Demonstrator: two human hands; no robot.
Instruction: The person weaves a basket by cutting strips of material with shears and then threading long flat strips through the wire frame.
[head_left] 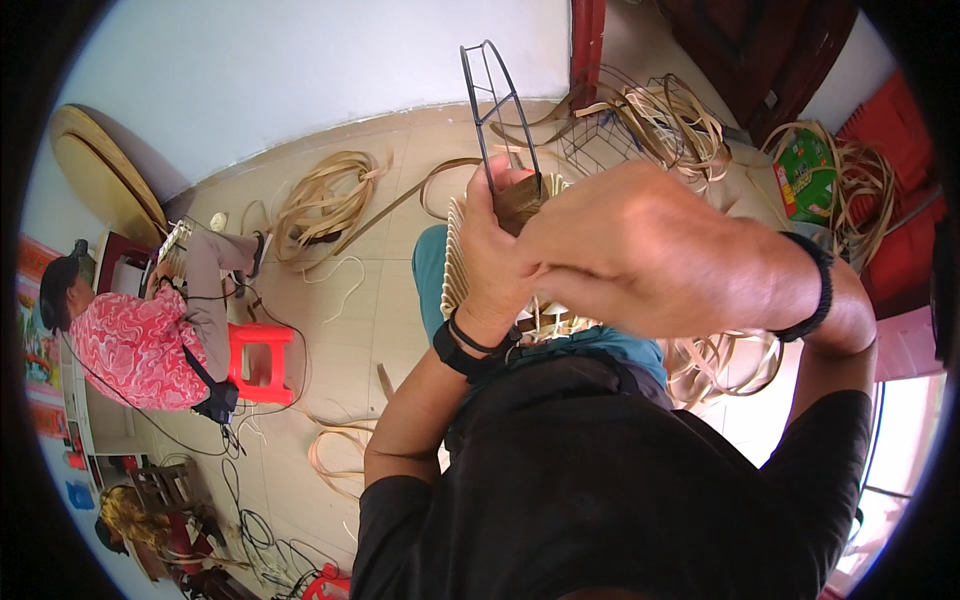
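A woven basket (453, 262) with cream cord along its side rests on my lap, mostly covered by my hands. From its far end rises a tall, narrow black wire frame (478, 122), bare over its upper part. Flat brown strip (519, 203) is wrapped across the frame's lower part. My left hand (487, 252) is closed around the wire frame at this wrapped part, thumb and fingers on either side. Close above the basket, my right hand (620, 245) is closed, its knuckles toward me. Whatever lies in its fingers is hidden.
Coiled strips (325, 205) lie on the tiled floor ahead to the left. More strips lie over a wire frame (600, 140) near the door. At left, a person (140, 345) in a red patterned shirt sits by a red stool (262, 362). A green package (805, 175) stands at right.
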